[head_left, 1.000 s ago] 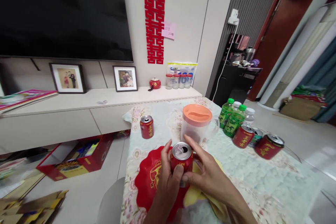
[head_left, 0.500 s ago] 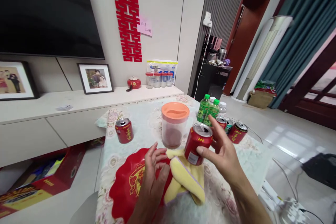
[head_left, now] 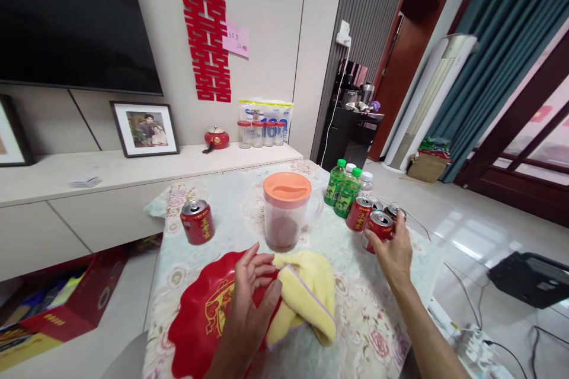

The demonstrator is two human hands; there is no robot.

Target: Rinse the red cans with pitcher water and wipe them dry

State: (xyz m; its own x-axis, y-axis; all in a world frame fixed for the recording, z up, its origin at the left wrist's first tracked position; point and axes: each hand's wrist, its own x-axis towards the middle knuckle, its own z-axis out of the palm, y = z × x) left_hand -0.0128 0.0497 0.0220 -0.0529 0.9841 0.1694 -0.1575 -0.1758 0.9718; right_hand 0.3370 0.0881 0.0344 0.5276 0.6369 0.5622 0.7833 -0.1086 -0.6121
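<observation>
At the right of the table my right hand (head_left: 395, 249) has its thumb and fingers around a red drink can (head_left: 377, 230), which is upright beside other cans. Just left of it is another red can (head_left: 359, 213), and a dark-topped can (head_left: 394, 211) is partly hidden behind my fingers. My left hand (head_left: 255, 290) hovers, fingers apart and holding nothing, over a red scalloped tray (head_left: 189, 314). Beside that hand lies a folded yellow cloth (head_left: 317, 290). A clear pitcher with an orange lid (head_left: 287, 189) stands behind the cloth. One red can (head_left: 197, 222) stands alone at the left.
Green-capped bottles (head_left: 348, 192) and a white-capped bottle (head_left: 365, 185) stand behind the right-hand cans. Along the wall runs a white cabinet (head_left: 178, 163) with a photo frame (head_left: 145, 129), a red pot (head_left: 216, 138) and several jars. A power strip (head_left: 473, 346) with cables lies on the floor.
My right hand has carried the red can from above the yellow cloth rightwards to the group of cans. My left hand stays over the tray. The view has shifted slightly right.
</observation>
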